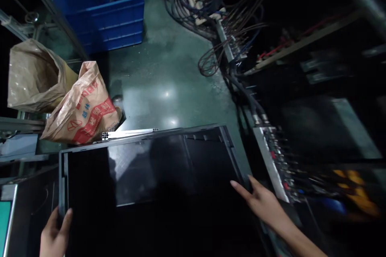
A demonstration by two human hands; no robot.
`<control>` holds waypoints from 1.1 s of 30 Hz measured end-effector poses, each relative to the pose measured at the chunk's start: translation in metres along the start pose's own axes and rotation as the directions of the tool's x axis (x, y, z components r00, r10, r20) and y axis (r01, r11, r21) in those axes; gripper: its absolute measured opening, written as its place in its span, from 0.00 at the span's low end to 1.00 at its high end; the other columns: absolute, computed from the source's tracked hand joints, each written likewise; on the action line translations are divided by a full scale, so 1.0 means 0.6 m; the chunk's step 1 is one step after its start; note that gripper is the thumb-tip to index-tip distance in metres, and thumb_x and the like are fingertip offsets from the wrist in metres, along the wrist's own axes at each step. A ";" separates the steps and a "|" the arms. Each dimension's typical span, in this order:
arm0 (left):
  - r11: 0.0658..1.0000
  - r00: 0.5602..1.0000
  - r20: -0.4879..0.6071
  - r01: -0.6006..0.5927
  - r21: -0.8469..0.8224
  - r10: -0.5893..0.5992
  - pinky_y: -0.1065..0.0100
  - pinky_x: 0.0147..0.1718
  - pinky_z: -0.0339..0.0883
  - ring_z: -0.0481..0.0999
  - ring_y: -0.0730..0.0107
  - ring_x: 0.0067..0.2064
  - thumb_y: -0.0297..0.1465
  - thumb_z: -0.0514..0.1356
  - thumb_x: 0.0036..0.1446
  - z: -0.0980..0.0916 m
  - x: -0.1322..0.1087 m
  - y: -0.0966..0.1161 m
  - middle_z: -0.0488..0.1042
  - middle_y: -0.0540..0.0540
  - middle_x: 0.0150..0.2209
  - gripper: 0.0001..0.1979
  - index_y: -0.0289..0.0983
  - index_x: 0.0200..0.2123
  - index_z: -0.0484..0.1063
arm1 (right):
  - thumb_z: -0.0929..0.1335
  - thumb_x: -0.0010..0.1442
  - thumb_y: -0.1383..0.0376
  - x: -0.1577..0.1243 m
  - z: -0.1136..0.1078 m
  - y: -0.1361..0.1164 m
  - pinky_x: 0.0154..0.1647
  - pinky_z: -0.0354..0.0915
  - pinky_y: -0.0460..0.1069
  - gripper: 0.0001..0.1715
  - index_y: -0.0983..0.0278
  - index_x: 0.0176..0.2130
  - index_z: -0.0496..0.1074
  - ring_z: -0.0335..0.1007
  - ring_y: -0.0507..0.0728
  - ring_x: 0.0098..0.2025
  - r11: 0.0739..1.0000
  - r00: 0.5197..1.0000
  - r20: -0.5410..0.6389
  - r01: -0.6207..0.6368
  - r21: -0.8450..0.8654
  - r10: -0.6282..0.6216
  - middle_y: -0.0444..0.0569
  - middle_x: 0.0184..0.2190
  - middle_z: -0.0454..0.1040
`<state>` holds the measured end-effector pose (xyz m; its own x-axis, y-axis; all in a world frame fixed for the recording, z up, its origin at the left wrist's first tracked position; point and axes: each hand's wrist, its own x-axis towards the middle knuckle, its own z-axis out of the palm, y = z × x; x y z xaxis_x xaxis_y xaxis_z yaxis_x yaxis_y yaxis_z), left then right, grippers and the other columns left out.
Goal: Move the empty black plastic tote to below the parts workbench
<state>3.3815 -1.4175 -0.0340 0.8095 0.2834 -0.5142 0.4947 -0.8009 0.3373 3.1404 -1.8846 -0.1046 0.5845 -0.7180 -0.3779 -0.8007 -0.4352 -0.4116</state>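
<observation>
A large flat black panel (144, 176) with a glossy face and a dark frame lies tilted in front of me. My left hand (54, 235) grips its left edge near the bottom, thumb on top and fingers curled round the frame. At the panel's right edge rests my right hand (261, 200), its fingers stretched out along the frame and the thumb on the face.
A blue plastic crate (99, 4) stands on the green floor (163, 72) at the back. Two paper sacks (81, 108) lean at the left beside a metal frame. A bundle of cables (217, 20) and a rack of connectors (271, 148) run along the right.
</observation>
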 end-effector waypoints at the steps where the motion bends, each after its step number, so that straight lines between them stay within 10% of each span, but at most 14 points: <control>1: 0.998 0.999 -0.002 -0.050 0.034 0.050 0.66 0.26 0.66 0.72 0.60 0.30 0.53 0.54 0.39 0.003 0.011 0.011 0.73 0.45 0.27 0.32 0.34 0.40 0.66 | 0.59 0.51 0.47 -0.001 0.004 0.005 0.23 0.66 0.51 0.21 0.61 0.32 0.65 0.67 0.58 0.21 1.000 0.999 0.030 0.017 0.004 -0.017 0.50 0.20 0.70; 4: 0.977 0.988 0.031 -0.154 0.150 0.151 0.63 0.31 0.66 0.73 0.58 0.31 0.52 0.52 0.42 0.017 0.045 0.035 0.73 0.44 0.27 0.27 0.36 0.36 0.65 | 0.58 0.53 0.53 0.001 0.009 -0.004 0.28 0.67 0.53 0.20 0.65 0.37 0.64 0.70 0.61 0.27 0.999 0.995 0.097 0.026 -0.046 -0.021 0.53 0.24 0.72; 7: 0.949 0.986 0.069 -0.163 0.269 0.150 0.62 0.30 0.66 0.74 0.55 0.31 0.51 0.52 0.42 0.027 0.067 0.044 0.73 0.44 0.26 0.24 0.38 0.33 0.64 | 0.57 0.56 0.60 -0.004 0.013 -0.052 0.40 0.65 0.60 0.23 0.74 0.44 0.64 0.69 0.66 0.40 0.949 0.979 -0.095 0.146 -0.279 -0.179 0.64 0.36 0.72; 9: 0.925 0.989 0.058 -0.149 0.349 0.137 0.61 0.29 0.66 0.74 0.54 0.30 0.50 0.53 0.42 0.030 0.072 0.045 0.72 0.44 0.24 0.22 0.38 0.33 0.63 | 0.57 0.57 0.64 -0.010 0.038 -0.098 0.52 0.56 0.63 0.24 0.77 0.50 0.61 0.59 0.67 0.53 0.858 0.905 -0.139 0.319 -0.403 -0.402 0.68 0.49 0.64; 12: 0.883 0.992 0.006 -0.118 0.453 0.129 0.61 0.28 0.65 0.72 0.54 0.27 0.49 0.51 0.44 0.033 0.068 0.050 0.69 0.45 0.21 0.19 0.39 0.31 0.60 | 0.56 0.57 0.70 -0.004 0.119 -0.145 0.60 0.48 0.59 0.26 0.73 0.55 0.58 0.47 0.62 0.60 0.686 0.757 0.146 0.643 -0.340 -0.637 0.61 0.57 0.56; 15: 0.857 0.990 -0.013 -0.118 0.502 0.143 0.62 0.26 0.63 0.70 0.56 0.23 0.48 0.49 0.45 0.038 0.058 0.061 0.66 0.47 0.18 0.18 0.39 0.30 0.59 | 0.61 0.52 0.66 0.028 0.201 -0.119 0.61 0.46 0.58 0.29 0.71 0.54 0.61 0.46 0.60 0.61 0.723 0.723 0.391 0.667 -0.179 -0.570 0.58 0.57 0.57; 20: 0.852 0.981 0.001 -0.167 0.496 0.192 0.66 0.21 0.58 0.67 0.60 0.19 0.48 0.51 0.44 0.046 0.051 0.072 0.61 0.52 0.13 0.18 0.39 0.31 0.59 | 0.62 0.49 0.58 0.087 0.255 -0.018 0.59 0.41 0.65 0.26 0.68 0.46 0.70 0.55 0.64 0.57 0.868 0.810 0.493 0.458 -0.194 -0.318 0.62 0.49 0.66; 24: 0.911 0.989 -0.045 -0.113 0.396 0.142 0.68 0.19 0.56 0.64 0.65 0.16 0.47 0.54 0.45 0.053 0.056 0.060 0.58 0.55 0.10 0.18 0.39 0.31 0.61 | 0.60 0.54 0.58 0.073 0.323 -0.066 0.57 0.36 0.70 0.30 0.74 0.51 0.65 0.46 0.70 0.60 0.883 0.781 0.570 0.428 -0.191 -0.255 0.69 0.54 0.59; 27: 0.936 0.991 -0.089 -0.059 0.347 0.095 0.69 0.18 0.55 0.61 0.69 0.14 0.48 0.55 0.44 0.060 0.058 0.050 0.56 0.57 0.08 0.20 0.37 0.33 0.65 | 0.55 0.60 0.58 0.005 0.394 -0.141 0.56 0.45 0.67 0.31 0.72 0.58 0.55 0.42 0.67 0.62 0.874 0.676 0.665 0.480 -0.072 -0.317 0.65 0.60 0.50; 33: 0.970 0.990 -0.140 0.025 0.243 0.010 0.71 0.15 0.51 0.56 0.72 0.13 0.49 0.57 0.42 0.069 0.055 0.047 0.53 0.58 0.07 0.29 0.33 0.42 0.68 | 0.65 0.53 0.58 -0.128 0.435 -0.183 0.47 0.62 0.60 0.22 0.64 0.47 0.69 0.63 0.64 0.51 0.830 0.331 0.853 0.524 0.190 -0.404 0.58 0.49 0.68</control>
<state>3.4092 -1.4528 -0.0741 0.8508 0.3466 -0.3951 0.4230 -0.8977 0.1232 3.2177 -1.6397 -0.2469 0.6285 0.4018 -0.6660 -0.3334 -0.6344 -0.6974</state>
